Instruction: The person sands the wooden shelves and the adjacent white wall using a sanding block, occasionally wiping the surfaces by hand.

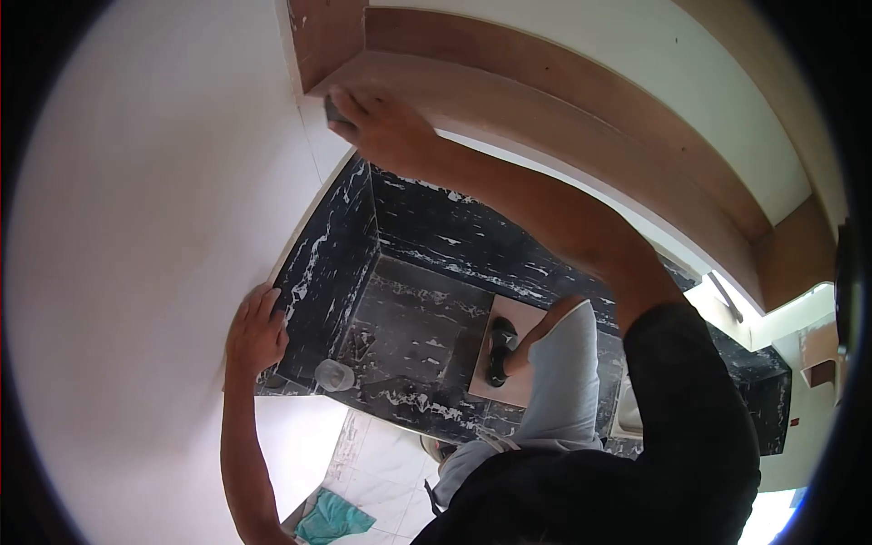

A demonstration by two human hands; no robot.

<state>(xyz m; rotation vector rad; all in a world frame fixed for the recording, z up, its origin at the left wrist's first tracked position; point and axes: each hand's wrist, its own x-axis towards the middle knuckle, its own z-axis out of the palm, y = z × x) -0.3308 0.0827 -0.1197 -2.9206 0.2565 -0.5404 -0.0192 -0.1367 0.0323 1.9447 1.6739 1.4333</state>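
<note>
My right hand (386,129) is raised to the front edge of a brown wooden shelf (472,100), near the corner where it meets the white wall. Its fingers are closed on a small dark grey pad (334,111), mostly covered by the hand. Lower left, my left hand (257,334) rests against the edge of the black, white-veined wall tiles (318,241), fingers stretched out and holding nothing. A clear plastic cup (334,375) stands on the dusty black countertop (409,309) near that hand.
My foot in a black sandal (500,350) stands on a pinkish board (486,386) on the countertop. A sink (629,409) lies to the right. Below, a teal cloth (333,518) lies on the white tiled floor (391,459). The white wall (145,254) borders the left side.
</note>
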